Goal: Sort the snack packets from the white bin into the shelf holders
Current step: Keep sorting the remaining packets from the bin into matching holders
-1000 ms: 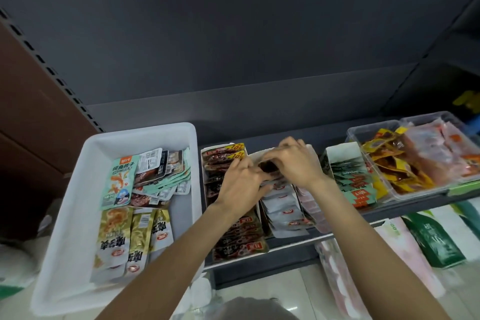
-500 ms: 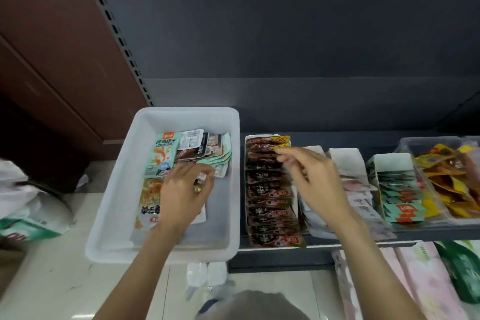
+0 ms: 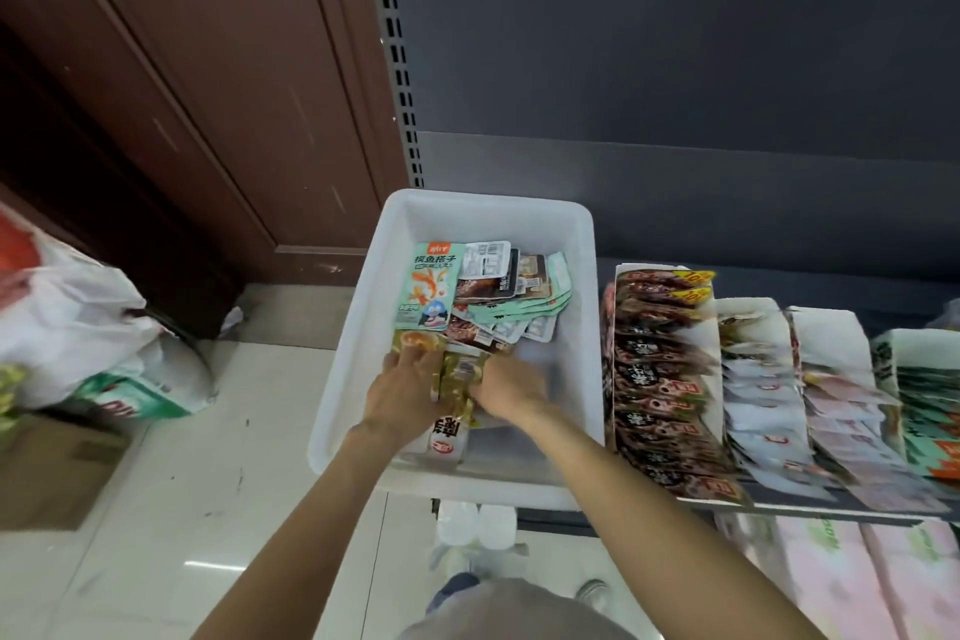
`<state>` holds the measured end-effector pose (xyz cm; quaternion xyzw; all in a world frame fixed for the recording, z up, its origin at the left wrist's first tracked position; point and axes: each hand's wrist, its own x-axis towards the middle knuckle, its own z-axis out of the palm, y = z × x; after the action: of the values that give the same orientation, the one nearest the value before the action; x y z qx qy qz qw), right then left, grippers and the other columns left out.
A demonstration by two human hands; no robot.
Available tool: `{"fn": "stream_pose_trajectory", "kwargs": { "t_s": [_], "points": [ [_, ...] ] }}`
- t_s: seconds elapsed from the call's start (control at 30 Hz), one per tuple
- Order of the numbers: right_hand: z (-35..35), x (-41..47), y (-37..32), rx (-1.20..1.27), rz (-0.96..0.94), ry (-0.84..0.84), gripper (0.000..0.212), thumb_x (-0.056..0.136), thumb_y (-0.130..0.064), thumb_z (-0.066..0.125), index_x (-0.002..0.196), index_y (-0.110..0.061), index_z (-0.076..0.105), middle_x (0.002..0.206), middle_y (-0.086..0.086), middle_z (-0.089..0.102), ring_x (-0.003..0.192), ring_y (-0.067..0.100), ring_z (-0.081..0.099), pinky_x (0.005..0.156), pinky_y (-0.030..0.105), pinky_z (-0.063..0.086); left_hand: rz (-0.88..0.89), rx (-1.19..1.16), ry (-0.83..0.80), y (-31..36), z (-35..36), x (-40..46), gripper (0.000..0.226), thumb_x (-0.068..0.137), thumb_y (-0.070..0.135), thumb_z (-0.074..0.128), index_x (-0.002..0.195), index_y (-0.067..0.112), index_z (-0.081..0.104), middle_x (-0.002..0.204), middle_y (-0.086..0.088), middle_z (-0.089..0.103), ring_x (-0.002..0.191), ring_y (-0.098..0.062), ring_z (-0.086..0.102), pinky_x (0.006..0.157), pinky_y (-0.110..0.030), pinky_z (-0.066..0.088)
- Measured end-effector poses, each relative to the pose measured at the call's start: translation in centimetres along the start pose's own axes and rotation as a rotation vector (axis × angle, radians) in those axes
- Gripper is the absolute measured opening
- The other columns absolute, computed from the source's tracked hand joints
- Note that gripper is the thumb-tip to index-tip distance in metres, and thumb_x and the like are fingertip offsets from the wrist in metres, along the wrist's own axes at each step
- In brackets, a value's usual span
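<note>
The white bin (image 3: pixel 582 244) stands at the shelf's left end with loose snack packets inside. A mint-green packet (image 3: pixel 428 288) and a fan of dark and pale green packets (image 3: pixel 511 299) lie at its far end. Both hands are inside the bin at its near end, closing from either side on a bunch of gold packets (image 3: pixel 457 374). My left hand (image 3: pixel 408 392) presses the bunch from the left and my right hand (image 3: pixel 511 387) from the right. To the right, shelf holders hold dark red packets (image 3: pixel 660 379), white packets (image 3: pixel 761 411) and pink packets (image 3: pixel 836 405).
White plastic bags (image 3: pixel 78 327) and a cardboard box (image 3: pixel 52 473) sit on the tiled floor at the left. A brown wooden door (image 3: pixel 182 83) stands behind them. Pink packages (image 3: pixel 852 582) fill the lower shelf at the right. Green packets (image 3: pixel 930 411) sit at the far right.
My left hand went from the white-packet holder into the bin first, then my right hand followed from the dark red holder. Both now grip the gold packets. The view swung left.
</note>
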<state>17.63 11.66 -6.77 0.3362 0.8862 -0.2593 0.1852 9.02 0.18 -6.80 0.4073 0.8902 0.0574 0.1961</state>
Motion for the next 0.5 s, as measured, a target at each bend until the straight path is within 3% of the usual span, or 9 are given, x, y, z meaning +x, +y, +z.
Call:
{"fn": "stream_pose_trajectory", "kwargs": {
  "t_s": [0.1,0.17,0.23,0.3,0.37,0.43,0.5],
  "points": [
    [1.1,1.3,-0.3,0.271,0.096,-0.057,0.019,0.092,-0.019,0.051,0.090,-0.009,0.067,0.086,0.009,0.073,0.070,0.022,0.069,0.068,0.036,0.059,0.010,0.039,-0.028,-0.1,-0.1,-0.1,0.063,0.083,0.044,0.063,0.138,0.025,0.039,0.143,-0.004,0.037,0.126,-0.029,0.036,0.096,-0.039,0.043],
    [0.7,0.9,-0.5,0.356,0.121,-0.037,0.016,0.093,-0.016,0.050,0.090,-0.008,0.064,0.091,0.009,0.071,0.064,0.018,0.067,0.062,0.033,0.059,0.000,0.027,-0.033,-0.2,-0.3,-0.2,0.060,0.083,0.047,0.061,0.136,0.025,0.043,0.143,-0.002,0.038,0.127,-0.027,0.038,0.097,-0.039,0.043],
    [-0.7,-0.4,-0.5,0.457,0.123,0.009,0.011,0.094,-0.011,0.049,0.102,-0.007,0.057,0.095,0.008,0.066,0.061,0.017,0.066,0.057,0.031,0.058,-0.012,0.013,-0.028,-0.2,-0.4,-0.2,0.054,0.086,0.050,0.056,0.132,0.024,0.048,0.142,0.001,0.041,0.126,-0.025,0.042,0.097,-0.040,0.043],
    [-2.1,-1.8,0.1,0.595,0.129,0.117,0.035,0.092,-0.003,0.050,0.126,-0.011,0.041,0.100,0.008,0.062,0.071,0.022,0.069,0.061,0.035,0.059,-0.008,-0.075,-0.010,0.0,-1.0,-0.4,0.042,0.091,0.046,0.051,0.127,0.024,0.053,0.136,0.000,0.049,0.116,-0.024,0.051,0.091,-0.036,0.047],
    [-3.7,-3.5,0.9,0.817,0.116,0.213,0.057,0.089,0.002,0.055,0.137,-0.020,0.033,0.106,0.005,0.063,0.079,0.022,0.069,0.067,0.038,0.059,-0.045,-0.437,0.018,0.3,-2.0,-1.2,0.032,0.096,0.046,0.045,0.116,0.027,0.060,0.124,-0.002,0.059,0.103,-0.021,0.058,0.081,-0.028,0.046],
    [-5.6,-5.2,1.2,1.178,0.120,0.194,0.042,0.090,0.004,0.054,0.128,-0.011,0.049,0.108,0.013,0.066,0.069,0.015,0.070,0.060,0.028,0.058,-0.050,-0.986,-0.001,0.8,-3.7,-2.7,0.042,0.095,0.059,0.033,0.109,0.037,0.066,0.118,0.006,0.063,0.104,-0.011,0.058,0.085,-0.025,0.041],
    [-7.2,-6.8,1.5,1.553,0.167,0.079,0.019,0.093,0.003,0.051,0.109,0.003,0.062,0.091,0.018,0.071,0.060,0.013,0.070,0.053,0.020,0.055,0.082,-1.295,-0.038,1.4,-4.9,-3.7,0.055,0.092,0.062,0.020,0.113,0.040,0.065,0.121,0.014,0.062,0.114,-0.005,0.055,0.095,-0.026,0.037]
  ]
}}
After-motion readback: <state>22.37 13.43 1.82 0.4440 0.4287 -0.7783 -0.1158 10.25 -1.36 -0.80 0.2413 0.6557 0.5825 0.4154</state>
